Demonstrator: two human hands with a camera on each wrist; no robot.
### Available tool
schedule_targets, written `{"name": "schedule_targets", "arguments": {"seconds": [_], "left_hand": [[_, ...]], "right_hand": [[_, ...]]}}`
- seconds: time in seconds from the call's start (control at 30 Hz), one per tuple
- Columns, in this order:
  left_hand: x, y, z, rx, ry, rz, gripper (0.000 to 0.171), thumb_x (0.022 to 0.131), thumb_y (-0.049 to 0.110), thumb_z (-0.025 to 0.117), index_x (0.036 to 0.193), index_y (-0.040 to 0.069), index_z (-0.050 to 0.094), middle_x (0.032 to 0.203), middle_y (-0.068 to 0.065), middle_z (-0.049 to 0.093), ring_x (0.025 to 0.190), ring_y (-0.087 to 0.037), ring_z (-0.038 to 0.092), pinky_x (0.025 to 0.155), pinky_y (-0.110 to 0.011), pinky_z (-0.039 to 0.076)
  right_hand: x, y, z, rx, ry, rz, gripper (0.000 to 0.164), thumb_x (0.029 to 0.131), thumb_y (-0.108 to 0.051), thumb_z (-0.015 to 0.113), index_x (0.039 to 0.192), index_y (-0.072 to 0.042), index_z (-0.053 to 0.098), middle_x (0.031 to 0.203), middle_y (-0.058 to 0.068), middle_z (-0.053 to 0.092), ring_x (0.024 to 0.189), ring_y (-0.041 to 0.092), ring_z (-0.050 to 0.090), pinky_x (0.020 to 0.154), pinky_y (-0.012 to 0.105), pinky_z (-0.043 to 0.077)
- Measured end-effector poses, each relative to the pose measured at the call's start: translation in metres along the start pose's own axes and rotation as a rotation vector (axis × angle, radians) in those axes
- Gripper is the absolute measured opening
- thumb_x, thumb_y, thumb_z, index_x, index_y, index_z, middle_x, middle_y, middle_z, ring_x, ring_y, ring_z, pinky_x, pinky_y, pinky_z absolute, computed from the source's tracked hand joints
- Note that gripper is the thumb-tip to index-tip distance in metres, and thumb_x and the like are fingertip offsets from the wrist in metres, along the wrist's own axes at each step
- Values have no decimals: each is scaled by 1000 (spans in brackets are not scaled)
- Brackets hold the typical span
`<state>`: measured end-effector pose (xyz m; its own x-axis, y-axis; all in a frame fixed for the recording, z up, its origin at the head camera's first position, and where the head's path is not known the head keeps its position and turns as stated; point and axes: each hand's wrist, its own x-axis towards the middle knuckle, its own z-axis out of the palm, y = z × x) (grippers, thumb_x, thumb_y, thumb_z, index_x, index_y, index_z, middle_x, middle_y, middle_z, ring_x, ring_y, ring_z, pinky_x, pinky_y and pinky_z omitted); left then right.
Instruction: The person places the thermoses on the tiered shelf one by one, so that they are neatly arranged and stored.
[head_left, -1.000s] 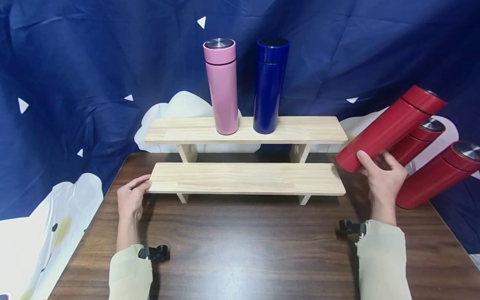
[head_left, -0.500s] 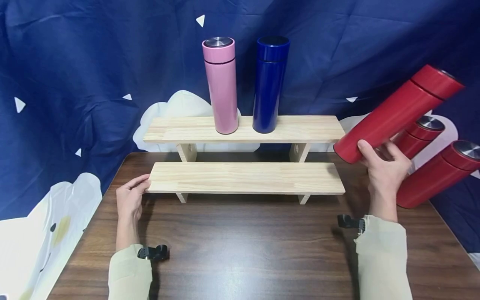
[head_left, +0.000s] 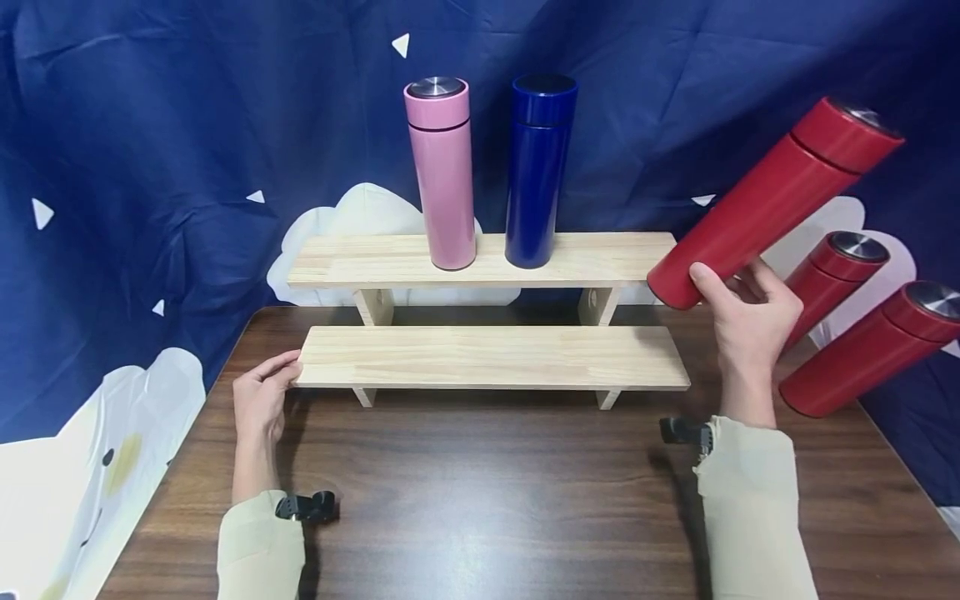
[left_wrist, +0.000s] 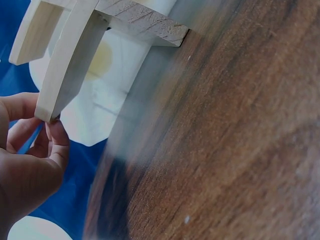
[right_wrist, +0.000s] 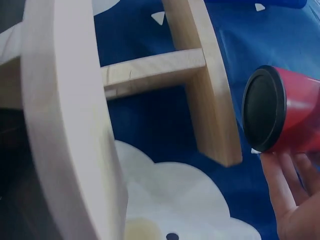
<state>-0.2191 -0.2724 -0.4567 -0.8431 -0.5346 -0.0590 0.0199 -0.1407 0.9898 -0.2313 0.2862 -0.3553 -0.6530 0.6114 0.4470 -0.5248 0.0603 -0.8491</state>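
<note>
My right hand (head_left: 753, 329) grips a red thermos bottle (head_left: 772, 208) near its base, holding it tilted in the air with the lid up and to the right. In the right wrist view the dark base of the red thermos bottle (right_wrist: 262, 109) is beside the end of the upper shelf board (right_wrist: 217, 100). At the near left, my left hand (head_left: 262, 396) pinches the left end of the lower board of a two-tier wooden shelf (head_left: 487, 358). The left wrist view shows the thumb and fingers (left_wrist: 59, 142) on that board's end. A pink thermos bottle (head_left: 442, 183) and a blue thermos bottle (head_left: 536, 183) stand on the upper tier.
Two more red thermos bottles, one nearer (head_left: 870, 358) and one farther (head_left: 836, 279), stand at the table's right side. A blue cloth (head_left: 187, 125) with white shapes hangs behind. The brown wooden table (head_left: 480, 492) extends in front of the shelf.
My right hand has lifted the red thermos bottle and brought it left, toward the upper tier's right end. My left hand has stayed at the lower board's end.
</note>
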Motion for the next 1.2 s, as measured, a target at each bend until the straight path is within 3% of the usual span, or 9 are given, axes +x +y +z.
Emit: {"name": "schedule_targets", "arguments": {"seconds": [0.3,0.47,0.83,1.07,1.2], "left_hand": [[2,0,1,-13,-2,-3,22,83,-14,69,101,-5,78,77,2,73,64,-8,60,57,-16,49],[1,1,1,-14,9,-4,22,83,-15,70,100,-4,79,77,2,73,64,-8,60,57,-16,48],[-1,0,2,-10,-2,1,22,83,-15,69,102,-6,78,77,2,73,64,-7,60,58,-15,49],[0,0,2,-4,3,-9,22,83,-14,70,101,-4,79,78,2,73,66,-7,60,59,-15,49],[-1,1,1,5,3,-13,22,83,-13,70,101,-3,79,78,2,73,67,-7,61,60,-15,49]], "right_hand": [[2,-6,28,81,-43,8,49,65,0,92,112,-6,78,94,12,73,78,21,66,77,21,56],[4,-6,43,0,-82,9,52,66,-7,93,115,-11,78,98,8,73,83,20,66,80,21,54],[8,1,59,-27,-128,51,55,69,-9,93,121,-13,76,104,7,73,88,19,69,83,21,56],[5,-6,71,-177,-155,21,56,73,-18,90,126,-17,73,111,4,73,94,17,66,88,23,54],[7,1,77,-204,-163,30,56,73,-20,90,127,-18,73,111,4,73,93,16,67,87,24,54]]}}
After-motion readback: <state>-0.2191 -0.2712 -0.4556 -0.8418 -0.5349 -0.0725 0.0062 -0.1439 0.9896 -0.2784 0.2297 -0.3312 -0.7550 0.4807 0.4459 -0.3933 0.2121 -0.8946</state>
